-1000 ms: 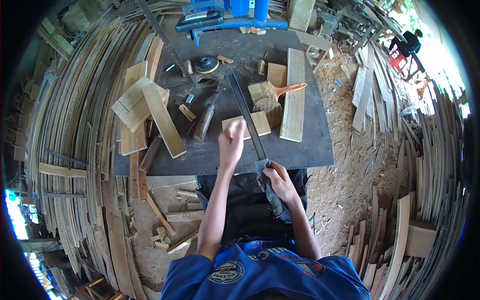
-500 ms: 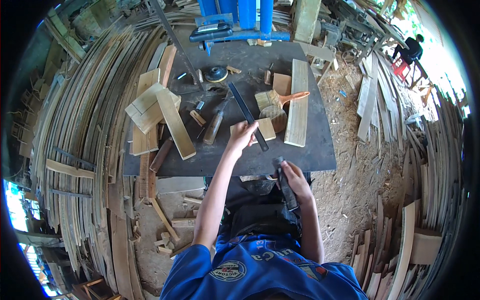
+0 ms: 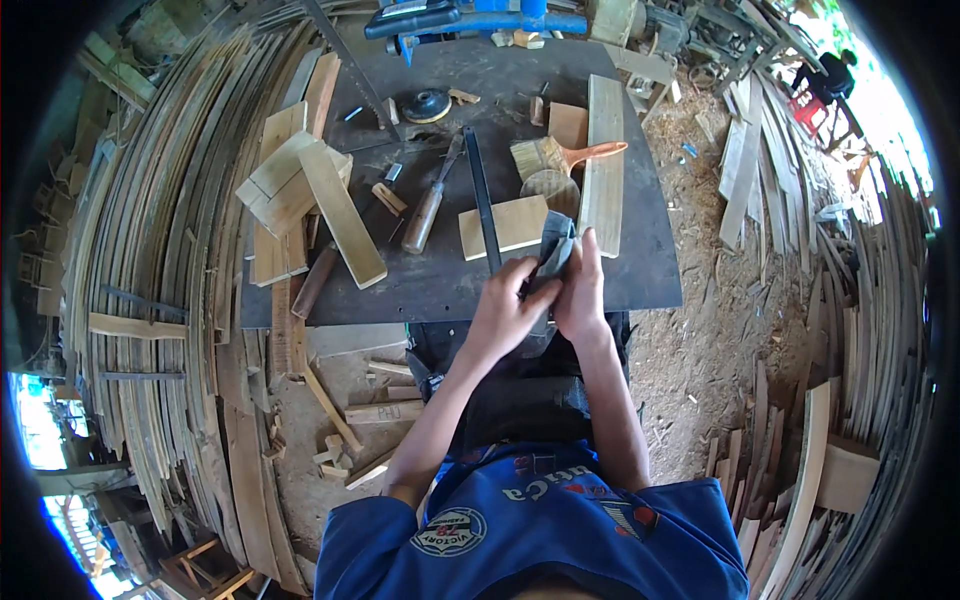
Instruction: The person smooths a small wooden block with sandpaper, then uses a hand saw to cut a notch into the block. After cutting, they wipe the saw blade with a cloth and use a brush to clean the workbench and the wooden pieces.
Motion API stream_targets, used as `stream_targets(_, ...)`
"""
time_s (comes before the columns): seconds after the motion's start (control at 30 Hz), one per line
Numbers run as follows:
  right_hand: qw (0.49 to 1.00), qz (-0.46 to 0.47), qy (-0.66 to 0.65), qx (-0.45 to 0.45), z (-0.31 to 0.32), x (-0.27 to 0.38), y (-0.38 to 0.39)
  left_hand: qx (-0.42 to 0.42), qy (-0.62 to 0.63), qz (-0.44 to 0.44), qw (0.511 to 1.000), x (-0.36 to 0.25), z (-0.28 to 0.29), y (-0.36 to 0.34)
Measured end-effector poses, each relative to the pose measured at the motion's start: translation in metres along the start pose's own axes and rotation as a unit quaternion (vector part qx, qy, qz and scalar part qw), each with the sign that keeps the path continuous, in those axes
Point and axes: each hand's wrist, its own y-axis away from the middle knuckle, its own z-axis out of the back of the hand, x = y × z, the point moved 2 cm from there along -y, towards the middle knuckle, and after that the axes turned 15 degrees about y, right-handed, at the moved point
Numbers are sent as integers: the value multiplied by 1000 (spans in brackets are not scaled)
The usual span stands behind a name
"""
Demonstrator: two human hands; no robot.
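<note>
My left hand (image 3: 508,308) is closed, with a long flat black metal bar (image 3: 480,195) running out from it over the bench. Its thumb and index finger also reach round a dark grey rolled sheet (image 3: 556,238), which may be cloth or abrasive paper. On the sheet's other side, my right hand (image 3: 582,295) presses against it, one finger pointing up. The bar's near end is hidden by my left hand. Just beyond the hands lies a small wooden block (image 3: 512,222). Left of the bar is a wood-handled chisel (image 3: 428,205).
A broad paintbrush (image 3: 575,155) rests by a round wooden piece (image 3: 550,188) and a pale board (image 3: 602,165). More boards (image 3: 342,215) are stacked on the dark bench top (image 3: 640,270) at left. A black disc (image 3: 427,104) sits farther back. Long planks flank both sides; a person (image 3: 828,78) sits far right.
My right hand has brought the grey rolled sheet up and left to meet my left hand. The black bar has turned more upright, and my left hand has come nearer to me.
</note>
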Motion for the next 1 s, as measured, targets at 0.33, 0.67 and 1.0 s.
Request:
stream_targets(0.33,999,27,29,25,8,1,19,-71,316,171,931,-14,33,-4)
stream_targets(0.67,972,-168,-153,55,0,-3,23,-31,468,221,855,-20,51,1)
stream_targets(1.0,994,27,99,-40,42,3,16,-81,242,161,953,-54,81,-4)
